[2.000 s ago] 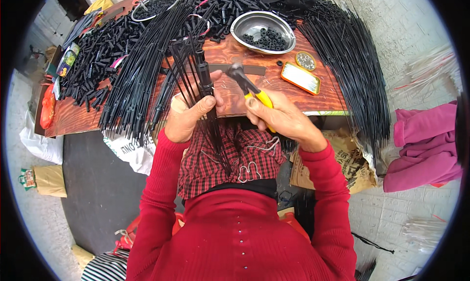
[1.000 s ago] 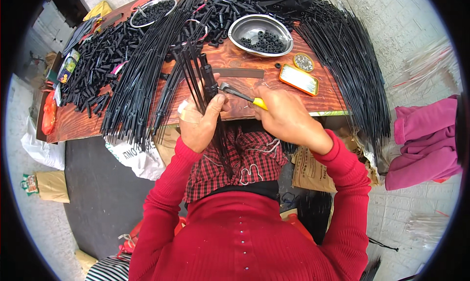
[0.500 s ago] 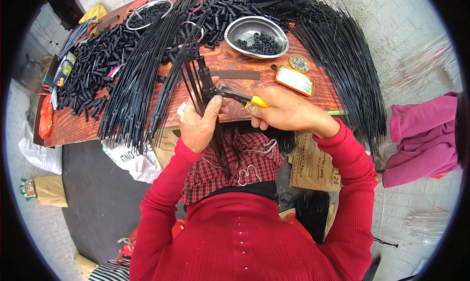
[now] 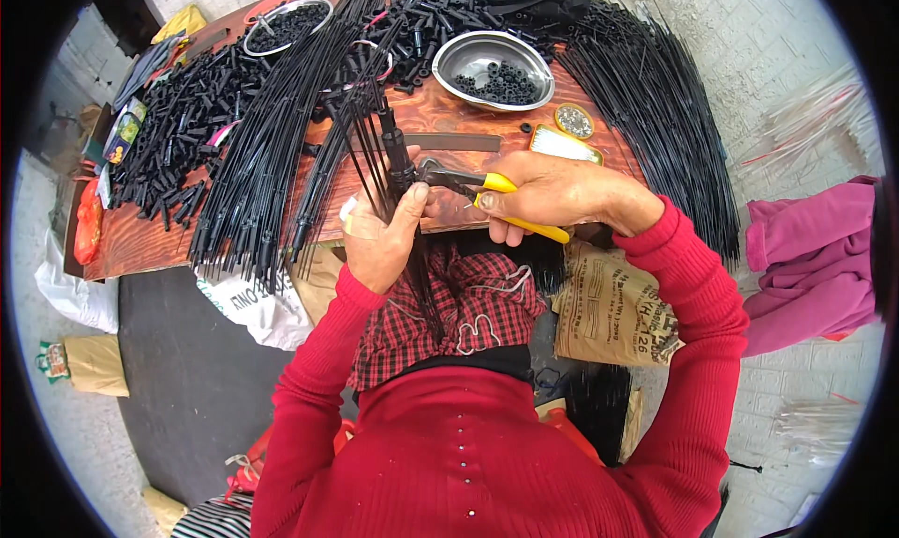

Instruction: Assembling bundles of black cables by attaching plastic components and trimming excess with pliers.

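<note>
Upright over the table's front edge is a black umbrella frame [image 4: 394,147], made of a thick plastic hub and long thin ribs. My left hand [image 4: 376,246] is closed around it, the thumb at the hub's lower end and a pale strip stuck on the back of the hand. Yellow-handled pliers [image 4: 454,176] reach the hub from the right, their jaws at the joint beside my left thumb. Closed on the handles is my right hand [image 4: 552,196], with the two handles spread apart. What the jaws grip is too small to make out. The ribs' lower ends hang over my checked apron [image 4: 445,304].
On the wooden table [image 4: 454,121] are a steel bowl [image 4: 540,65] of small black rings, heaps of black plastic tubes [image 4: 169,131] and a flat metal bar [image 4: 454,143]. An open tin [image 4: 567,145] lies at right. Bundles of black ribs [image 4: 670,117] overhang the table's edge.
The plier handles have spread, and the lower one now shows below my right hand. My right wrist and elbow have shifted right. The left hand keeps its hold.
</note>
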`<action>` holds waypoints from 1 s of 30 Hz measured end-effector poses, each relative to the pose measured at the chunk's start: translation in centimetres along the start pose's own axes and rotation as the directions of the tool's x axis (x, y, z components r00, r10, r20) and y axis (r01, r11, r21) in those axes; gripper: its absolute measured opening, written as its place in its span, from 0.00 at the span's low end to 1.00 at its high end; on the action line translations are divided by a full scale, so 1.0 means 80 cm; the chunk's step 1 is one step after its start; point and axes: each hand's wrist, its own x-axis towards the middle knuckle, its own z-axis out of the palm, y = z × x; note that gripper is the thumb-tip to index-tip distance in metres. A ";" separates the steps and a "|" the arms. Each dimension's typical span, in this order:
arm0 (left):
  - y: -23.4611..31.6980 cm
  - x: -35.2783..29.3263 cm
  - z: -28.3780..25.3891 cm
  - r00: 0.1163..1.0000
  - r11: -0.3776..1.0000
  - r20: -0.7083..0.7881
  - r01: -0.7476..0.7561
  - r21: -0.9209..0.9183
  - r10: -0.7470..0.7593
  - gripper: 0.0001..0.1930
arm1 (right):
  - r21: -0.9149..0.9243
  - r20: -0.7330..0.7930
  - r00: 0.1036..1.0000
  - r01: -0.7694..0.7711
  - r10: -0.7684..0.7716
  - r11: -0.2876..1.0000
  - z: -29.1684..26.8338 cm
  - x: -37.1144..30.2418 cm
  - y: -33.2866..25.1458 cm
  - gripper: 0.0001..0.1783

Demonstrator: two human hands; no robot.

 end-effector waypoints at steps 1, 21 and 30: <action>-0.002 0.001 0.000 1.000 0.999 0.002 -0.021 0.033 0.021 0.18 | 0.002 -0.002 1.000 -0.002 0.002 1.000 -0.001 0.000 -0.001 0.17; -0.019 0.012 -0.037 0.995 0.995 0.093 0.041 -0.094 -0.032 0.21 | -0.574 -0.261 0.906 0.131 -0.332 0.808 0.017 0.028 0.013 0.12; -0.003 0.006 -0.033 0.990 0.992 0.137 0.050 -0.117 -0.033 0.21 | -0.667 -0.244 0.926 0.056 -0.289 0.743 0.005 0.001 -0.019 0.13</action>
